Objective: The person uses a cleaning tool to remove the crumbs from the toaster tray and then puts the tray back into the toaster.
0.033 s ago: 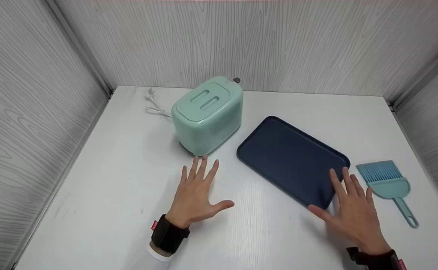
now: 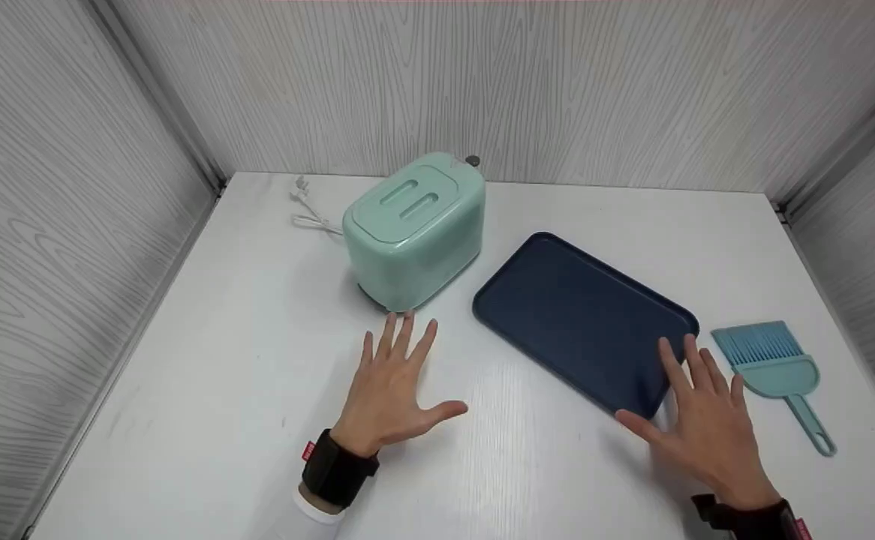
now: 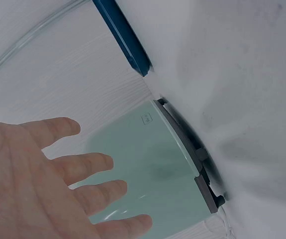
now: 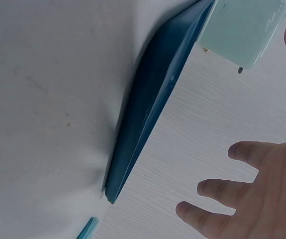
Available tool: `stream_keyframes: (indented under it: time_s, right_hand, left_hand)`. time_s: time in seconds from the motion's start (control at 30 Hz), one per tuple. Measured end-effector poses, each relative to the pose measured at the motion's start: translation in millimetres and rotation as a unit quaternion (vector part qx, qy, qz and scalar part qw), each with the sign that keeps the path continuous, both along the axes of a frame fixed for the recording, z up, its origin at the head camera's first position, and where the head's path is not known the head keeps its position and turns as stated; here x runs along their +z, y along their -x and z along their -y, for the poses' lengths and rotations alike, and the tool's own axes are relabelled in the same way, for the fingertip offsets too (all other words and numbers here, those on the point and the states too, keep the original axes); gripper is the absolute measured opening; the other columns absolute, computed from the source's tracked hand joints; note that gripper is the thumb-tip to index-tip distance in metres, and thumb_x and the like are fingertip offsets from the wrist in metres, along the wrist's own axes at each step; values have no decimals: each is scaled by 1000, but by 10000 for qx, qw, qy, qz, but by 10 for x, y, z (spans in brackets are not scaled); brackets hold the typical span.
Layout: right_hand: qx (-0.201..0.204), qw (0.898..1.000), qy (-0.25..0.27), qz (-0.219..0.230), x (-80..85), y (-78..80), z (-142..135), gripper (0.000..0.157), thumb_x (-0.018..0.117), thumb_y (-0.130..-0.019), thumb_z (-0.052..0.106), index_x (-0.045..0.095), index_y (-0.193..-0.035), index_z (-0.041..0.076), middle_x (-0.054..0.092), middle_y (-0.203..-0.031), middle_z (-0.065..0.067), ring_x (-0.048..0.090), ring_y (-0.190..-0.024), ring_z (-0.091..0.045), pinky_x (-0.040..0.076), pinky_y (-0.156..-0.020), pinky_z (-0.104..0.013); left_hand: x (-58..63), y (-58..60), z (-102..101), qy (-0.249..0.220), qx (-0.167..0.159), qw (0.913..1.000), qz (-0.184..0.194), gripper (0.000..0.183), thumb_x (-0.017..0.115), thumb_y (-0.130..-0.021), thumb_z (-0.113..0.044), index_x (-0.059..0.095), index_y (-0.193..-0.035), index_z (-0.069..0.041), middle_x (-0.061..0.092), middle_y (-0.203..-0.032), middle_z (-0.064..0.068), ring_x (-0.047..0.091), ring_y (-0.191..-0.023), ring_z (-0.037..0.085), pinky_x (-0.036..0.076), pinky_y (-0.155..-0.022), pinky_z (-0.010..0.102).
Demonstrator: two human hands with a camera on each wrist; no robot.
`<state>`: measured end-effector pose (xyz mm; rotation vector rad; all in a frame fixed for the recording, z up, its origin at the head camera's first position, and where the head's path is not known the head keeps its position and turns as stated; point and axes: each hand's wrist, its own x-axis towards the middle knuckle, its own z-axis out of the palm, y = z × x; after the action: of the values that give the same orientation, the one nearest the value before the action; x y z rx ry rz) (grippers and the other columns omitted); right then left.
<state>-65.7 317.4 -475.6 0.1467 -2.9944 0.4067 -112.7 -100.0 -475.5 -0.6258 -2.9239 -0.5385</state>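
Note:
A mint-green toaster (image 2: 430, 251) stands at the back of the white table, two oblong shapes on its top and a dark knob at its far end. In front of it my left hand (image 2: 386, 397) spreads its fingers, palm down and holding nothing. The left wrist view has the toaster's side (image 3: 147, 164) beyond the fingers. A dark blue rectangular tray (image 2: 572, 307) lies flat to the toaster's right. Over the tray's near right corner my right hand (image 2: 711, 427) is spread, also holding nothing; in the right wrist view its fingers appear apart from the tray (image 4: 147, 114).
A small blue-green hand brush (image 2: 779, 375) lies at the right, its handle toward the near edge. Behind the toaster, at the left, is a bundled white cord with a plug (image 2: 308, 206). Wood-grained panels (image 2: 557, 90) wall the table at the back and both sides.

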Motion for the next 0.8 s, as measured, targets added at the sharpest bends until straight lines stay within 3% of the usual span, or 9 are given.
stream_keyframes:
  time_s: [0.43,0.8]
  right_hand:
    - [26,9994,202,-277,-12,-3,75,115,73,-82,70,19,-167,16,20,-167,-28,28,-148,-54,16,-117,-79]
    - [253,9954,526,-762,95,195,301,109,78,-82,63,27,-165,14,27,-165,-28,36,-142,-57,29,-118,-71]
  left_hand:
    - [5,-10,9,-115,-109,9999,-36,112,62,-80,-83,30,-164,-15,25,-168,21,18,-157,40,21,-122,71]
    - [171,68,233,-304,-46,9995,-76,112,59,-82,-85,31,-163,-13,28,-166,21,21,-156,42,24,-122,69]
